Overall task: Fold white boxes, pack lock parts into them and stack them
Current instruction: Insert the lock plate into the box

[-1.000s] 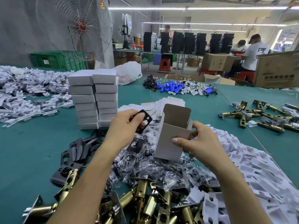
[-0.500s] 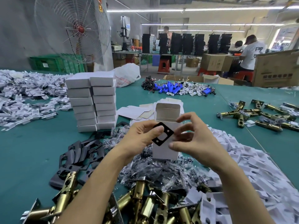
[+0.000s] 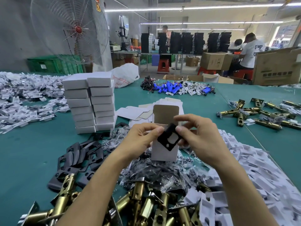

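A small black strike plate [image 3: 169,138] with a square hole is held in front of an open white box [image 3: 163,152] that stands upright on a heap of bagged screws. My left hand [image 3: 141,137] pinches the plate's left edge. My right hand [image 3: 200,136] pinches its right edge with thumb and fingers. The box's brown-lined top flap [image 3: 166,114] stands up behind the plate. Two stacks of closed white boxes [image 3: 92,101] stand to the left on the green table.
Black plates [image 3: 78,159] lie at left, brass latch bolts [image 3: 143,207] at the near edge, more latches [image 3: 260,113] at right. White cardboard inserts [image 3: 254,173] pile at right, flat box blanks [image 3: 135,112] behind the box. A fan [image 3: 70,30] and seated workers are beyond.
My left hand brought the black plate from the left to in front of the box. My right hand let go of the box and took the plate's other edge.
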Tool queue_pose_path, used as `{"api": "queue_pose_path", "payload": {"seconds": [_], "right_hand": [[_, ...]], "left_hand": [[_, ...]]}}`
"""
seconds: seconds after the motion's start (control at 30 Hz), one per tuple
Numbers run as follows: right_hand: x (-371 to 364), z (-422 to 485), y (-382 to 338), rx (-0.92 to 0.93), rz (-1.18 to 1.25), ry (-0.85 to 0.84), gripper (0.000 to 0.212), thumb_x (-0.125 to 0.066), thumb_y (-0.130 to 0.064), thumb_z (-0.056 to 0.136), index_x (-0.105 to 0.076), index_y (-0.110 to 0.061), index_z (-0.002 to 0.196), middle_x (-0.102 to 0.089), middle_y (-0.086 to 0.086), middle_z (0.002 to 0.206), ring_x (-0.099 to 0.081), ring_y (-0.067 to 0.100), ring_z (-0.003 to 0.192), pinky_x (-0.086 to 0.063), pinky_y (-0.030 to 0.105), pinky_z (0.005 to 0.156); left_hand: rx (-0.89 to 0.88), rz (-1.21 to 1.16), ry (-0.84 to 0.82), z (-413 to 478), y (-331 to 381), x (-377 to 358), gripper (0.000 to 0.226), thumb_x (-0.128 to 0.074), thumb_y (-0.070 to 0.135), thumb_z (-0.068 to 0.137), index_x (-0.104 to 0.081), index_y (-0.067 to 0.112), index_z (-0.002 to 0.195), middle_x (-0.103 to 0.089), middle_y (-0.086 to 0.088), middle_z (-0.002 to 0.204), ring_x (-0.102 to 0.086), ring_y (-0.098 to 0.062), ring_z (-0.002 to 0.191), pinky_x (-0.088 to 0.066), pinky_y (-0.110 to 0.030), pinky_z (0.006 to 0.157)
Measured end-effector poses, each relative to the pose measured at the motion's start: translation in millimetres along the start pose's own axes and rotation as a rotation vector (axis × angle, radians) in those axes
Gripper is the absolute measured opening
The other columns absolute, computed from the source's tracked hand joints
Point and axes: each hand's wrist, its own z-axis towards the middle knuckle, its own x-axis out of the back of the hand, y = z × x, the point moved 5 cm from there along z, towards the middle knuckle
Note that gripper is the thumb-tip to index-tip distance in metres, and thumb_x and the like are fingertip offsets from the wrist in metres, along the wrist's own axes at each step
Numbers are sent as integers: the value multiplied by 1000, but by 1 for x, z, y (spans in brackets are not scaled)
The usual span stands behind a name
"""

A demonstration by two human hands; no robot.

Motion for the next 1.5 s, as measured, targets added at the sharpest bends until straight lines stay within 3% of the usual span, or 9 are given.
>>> {"api": "queue_pose_path", "payload": {"seconds": [0.2,0.33,0.47,0.6,0.83,1.07,1.23,1.4,1.5], "right_hand": [[13,1,-7,7,-62,93,29,-54,-3,97,-71,-23,110,-73,1,87,-69,23,70,-58,45,71],[23,-1,-15,9,7,169,32,-54,-1,95,-69,-29,100,-70,0,80,-71,17,74,-57,50,77],[30,-6,-29,162,49,329,28,-64,-3,93,-64,-31,94,-68,-6,85,-71,13,72,-60,39,71],[22,-11,-39,411,-154,443,22,-69,4,85,-68,-18,90,-68,-8,81,-65,5,74,-54,24,68],[-6,-7,-24,385,-291,176,22,-69,1,86,-70,-17,98,-73,-8,88,-67,7,80,-52,24,72],[-4,-7,-21,312,-497,155,15,-76,-15,84,-75,-25,95,-56,-20,74,-59,20,84,-50,48,78],[0,-8,-30,374,-468,248,20,-78,-10,81,-78,-26,93,-40,-21,69,-52,22,76,-48,37,65],[-7,-7,-32,390,-469,185,26,-75,-13,82,-78,-30,101,-68,1,79,-61,23,81,-51,35,68],[-14,-3,-22,246,-505,108,23,-73,-24,87,-76,-38,105,-64,3,85,-59,23,88,-47,34,76]], "left_hand": [[-140,132,-1,1,-1,3,18,-80,1,80,-74,18,85,-75,6,96,-70,-18,95,-59,-30,83],[-260,347,43,0,-3,2,31,-82,1,78,-57,18,71,-59,12,71,-63,-8,71,-53,-20,71],[-330,461,63,-1,0,3,45,-82,4,78,-46,30,69,-50,15,68,-51,-8,64,-47,-20,62],[-242,296,31,-2,0,3,61,-81,-6,75,-38,37,77,-63,8,85,-72,-12,82,-60,-29,66],[-226,243,14,-4,4,2,82,-84,-4,72,-39,49,115,-66,-8,105,-73,-20,83,-60,-31,66],[-157,180,-3,0,-4,4,70,-85,-3,70,-54,40,115,-71,-1,95,-73,-15,87,-57,-24,67],[-125,191,-63,1,-6,3,51,-87,-2,70,-67,24,110,-74,0,97,-73,-16,90,-57,-25,73],[-102,172,-103,0,-7,3,48,-85,-6,70,-69,12,110,-76,2,102,-74,-15,93,-58,-26,77],[-93,167,-100,1,-8,4,47,-85,-6,69,-69,13,109,-76,1,102,-74,-17,93,-60,-29,78]]}}
